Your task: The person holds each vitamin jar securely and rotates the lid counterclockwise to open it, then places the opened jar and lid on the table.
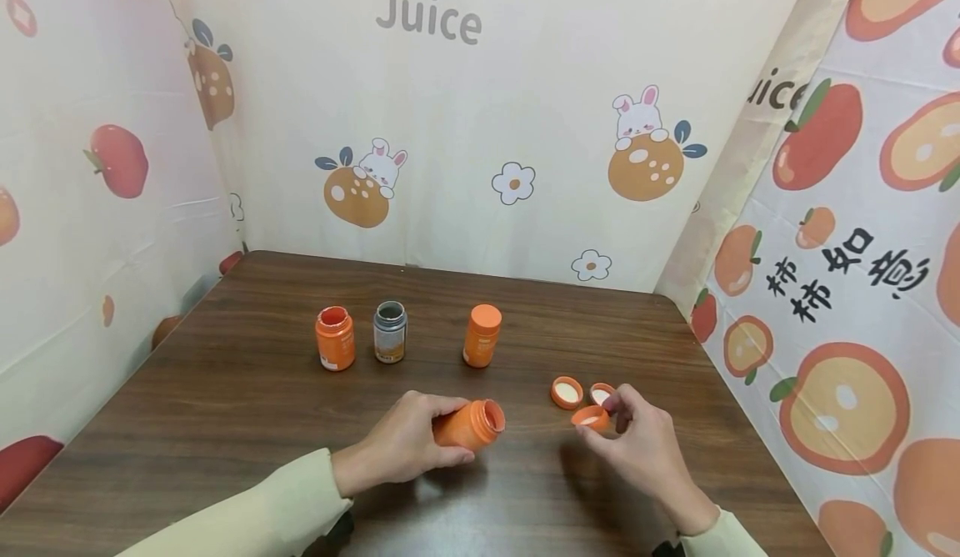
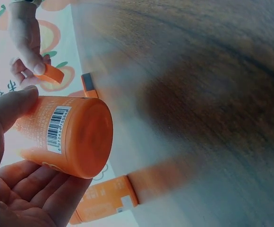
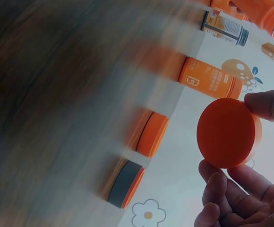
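Observation:
My left hand (image 1: 405, 443) grips an uncapped orange bottle (image 1: 463, 428) above the table, tilted with its mouth to the right. Thumb and fingers wrap its sides, and its base and barcode show in the left wrist view. To the right, my right hand (image 1: 647, 450) pinches an orange lid (image 3: 227, 134) by the edge, apart from the bottle. Just beyond that hand, two lids lie on the table with pale liners up: an orange lid (image 3: 153, 135) and a grey-sided lid (image 3: 126, 184) with an orange inner edge.
Farther back on the brown table (image 1: 225, 424) stand an open orange bottle (image 1: 335, 340), an open grey bottle (image 1: 390, 333) and a capped orange bottle (image 1: 482, 337). Fruit-printed curtains (image 1: 510, 107) hang behind the table and along both sides.

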The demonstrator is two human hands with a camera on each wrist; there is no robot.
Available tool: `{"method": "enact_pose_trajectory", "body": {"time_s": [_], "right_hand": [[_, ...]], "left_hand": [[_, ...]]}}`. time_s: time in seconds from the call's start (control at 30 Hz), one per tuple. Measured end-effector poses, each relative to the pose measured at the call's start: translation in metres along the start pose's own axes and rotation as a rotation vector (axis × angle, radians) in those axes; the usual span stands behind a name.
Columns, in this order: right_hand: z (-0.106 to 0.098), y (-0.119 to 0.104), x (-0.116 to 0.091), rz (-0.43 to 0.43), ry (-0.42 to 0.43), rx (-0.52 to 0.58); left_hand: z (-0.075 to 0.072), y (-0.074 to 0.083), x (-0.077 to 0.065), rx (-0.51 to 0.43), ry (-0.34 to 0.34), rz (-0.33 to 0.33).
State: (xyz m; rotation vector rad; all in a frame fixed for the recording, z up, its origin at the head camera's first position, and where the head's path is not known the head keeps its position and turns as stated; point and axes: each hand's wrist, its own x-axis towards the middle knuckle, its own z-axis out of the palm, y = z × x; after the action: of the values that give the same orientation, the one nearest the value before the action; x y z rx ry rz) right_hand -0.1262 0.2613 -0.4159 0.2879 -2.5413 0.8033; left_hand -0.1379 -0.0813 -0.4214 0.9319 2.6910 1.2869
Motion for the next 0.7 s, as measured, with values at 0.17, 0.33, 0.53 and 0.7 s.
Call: {"method": "enact_pose_trajectory", "body": {"time_s": [0.17,0.33,0.53,0.7], "right_hand": [[-0.003,0.008,-0.001,0.051,-0.022,-0.028],[-0.005,0.016,0.001,0.1,-0.051,-0.057],[-0.007,0.021,0.002,0.174,-0.098,-0.103],[-0.009,0.024,0.003,0.241,-0.145,-0.116]], "left_hand": [[-0.001,0.001,0.0,-0.019,-0.001,-0.028],[-0.002,0.001,0.0,-0.021,0.011,-0.039],[-0.002,0.001,0.0,-0.026,0.035,-0.039],[-0.002,0.0,0.0,-0.041,0.067,-0.018]]}}
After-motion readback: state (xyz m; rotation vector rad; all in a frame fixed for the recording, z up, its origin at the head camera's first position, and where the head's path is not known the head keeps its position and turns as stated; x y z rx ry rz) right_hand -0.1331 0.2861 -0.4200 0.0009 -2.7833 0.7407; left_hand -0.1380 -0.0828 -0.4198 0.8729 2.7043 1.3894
